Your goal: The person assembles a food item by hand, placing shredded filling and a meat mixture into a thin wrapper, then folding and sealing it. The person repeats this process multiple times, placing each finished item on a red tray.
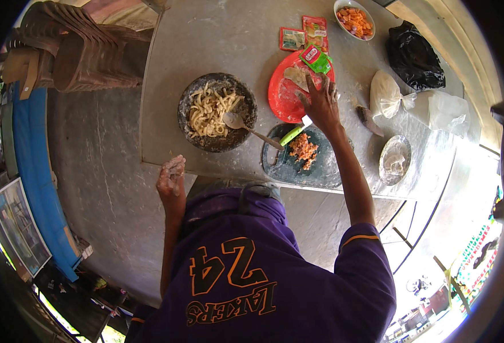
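Fingers of your right hand (322, 103) lie spread and flat on the red plate (283, 94), touching a pale dough piece (295, 75), pinching nothing. Your left hand (172, 178) hangs loosely curled and floury, empty, near the table edge (160, 163), well apart from the plate.

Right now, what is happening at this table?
A person in a purple shirt stands at a grey metal table. The right hand reaches onto a red plate with small packets, just above a dark cutting board holding chopped orange pieces and a green-handled knife. The left hand, dusted white, hangs at the table's near edge, holding nothing visible. A stone mortar with pale strips and a spoon sits between them.
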The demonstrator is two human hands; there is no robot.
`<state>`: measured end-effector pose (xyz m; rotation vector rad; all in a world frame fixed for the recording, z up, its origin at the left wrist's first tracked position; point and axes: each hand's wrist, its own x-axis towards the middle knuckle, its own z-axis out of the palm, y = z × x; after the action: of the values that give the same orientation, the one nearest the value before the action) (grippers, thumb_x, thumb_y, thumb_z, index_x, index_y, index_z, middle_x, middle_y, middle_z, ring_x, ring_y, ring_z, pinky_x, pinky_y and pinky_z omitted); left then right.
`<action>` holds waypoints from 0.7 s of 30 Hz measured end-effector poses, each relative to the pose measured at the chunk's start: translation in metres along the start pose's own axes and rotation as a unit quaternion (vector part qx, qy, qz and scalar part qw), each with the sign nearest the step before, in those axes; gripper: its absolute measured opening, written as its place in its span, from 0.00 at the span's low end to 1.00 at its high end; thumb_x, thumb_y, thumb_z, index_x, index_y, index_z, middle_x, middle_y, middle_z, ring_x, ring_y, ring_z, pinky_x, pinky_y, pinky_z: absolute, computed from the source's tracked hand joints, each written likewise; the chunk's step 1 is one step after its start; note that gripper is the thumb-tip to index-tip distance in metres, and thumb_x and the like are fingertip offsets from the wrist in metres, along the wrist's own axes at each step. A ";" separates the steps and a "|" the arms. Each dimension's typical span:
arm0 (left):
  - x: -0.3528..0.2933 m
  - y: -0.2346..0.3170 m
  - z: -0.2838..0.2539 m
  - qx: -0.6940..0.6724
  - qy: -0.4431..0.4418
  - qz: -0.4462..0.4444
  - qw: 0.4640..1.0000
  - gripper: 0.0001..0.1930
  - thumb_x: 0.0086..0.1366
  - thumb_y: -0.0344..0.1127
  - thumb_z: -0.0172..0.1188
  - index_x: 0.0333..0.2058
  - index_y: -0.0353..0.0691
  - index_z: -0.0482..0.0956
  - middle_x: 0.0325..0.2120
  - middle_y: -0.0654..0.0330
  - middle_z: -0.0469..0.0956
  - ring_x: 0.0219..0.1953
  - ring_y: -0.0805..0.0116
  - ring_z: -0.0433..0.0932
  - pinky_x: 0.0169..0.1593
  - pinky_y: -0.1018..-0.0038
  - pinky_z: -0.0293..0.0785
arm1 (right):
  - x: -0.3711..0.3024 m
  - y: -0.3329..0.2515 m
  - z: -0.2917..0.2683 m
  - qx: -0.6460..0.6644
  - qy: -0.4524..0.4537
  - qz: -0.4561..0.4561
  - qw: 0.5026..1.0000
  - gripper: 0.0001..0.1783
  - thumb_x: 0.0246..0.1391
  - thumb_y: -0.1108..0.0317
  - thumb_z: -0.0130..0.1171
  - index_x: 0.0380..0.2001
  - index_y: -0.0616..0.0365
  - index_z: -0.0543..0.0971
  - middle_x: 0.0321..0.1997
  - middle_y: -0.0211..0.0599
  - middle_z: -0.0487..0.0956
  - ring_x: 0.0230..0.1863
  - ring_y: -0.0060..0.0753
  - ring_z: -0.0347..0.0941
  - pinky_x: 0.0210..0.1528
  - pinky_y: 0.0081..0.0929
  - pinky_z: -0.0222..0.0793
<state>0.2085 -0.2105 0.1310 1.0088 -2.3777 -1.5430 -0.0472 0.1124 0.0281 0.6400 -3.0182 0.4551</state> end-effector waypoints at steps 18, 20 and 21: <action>0.003 -0.004 0.005 -0.010 -0.003 -0.005 1.000 0.12 0.68 0.25 0.53 0.48 0.28 0.77 0.45 0.52 0.80 0.46 0.65 0.80 0.53 0.71 0.76 | -0.010 -0.010 0.007 0.034 -0.022 0.031 0.999 0.32 0.59 0.49 0.58 0.63 0.50 0.70 0.67 0.57 0.62 0.65 0.63 0.59 0.64 0.57 0.58; 0.004 -0.004 0.005 -0.004 -0.010 0.028 1.000 0.12 0.68 0.25 0.53 0.49 0.29 0.78 0.45 0.52 0.80 0.46 0.64 0.80 0.51 0.71 0.77 | -0.004 -0.012 0.011 0.026 -0.002 0.029 0.999 0.31 0.59 0.51 0.60 0.62 0.49 0.71 0.65 0.55 0.61 0.63 0.61 0.60 0.64 0.57 0.58; 0.004 -0.004 0.005 0.030 -0.006 0.023 0.999 0.12 0.68 0.26 0.53 0.49 0.30 0.78 0.46 0.53 0.80 0.45 0.64 0.80 0.50 0.72 0.77 | -0.002 -0.011 0.011 0.023 0.000 0.036 0.999 0.31 0.59 0.50 0.59 0.63 0.49 0.70 0.66 0.55 0.61 0.64 0.61 0.60 0.64 0.57 0.58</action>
<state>0.2050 -0.2096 0.1247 0.9521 -2.4504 -1.4738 -0.0408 0.1001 0.0203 0.5356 -3.0473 0.5291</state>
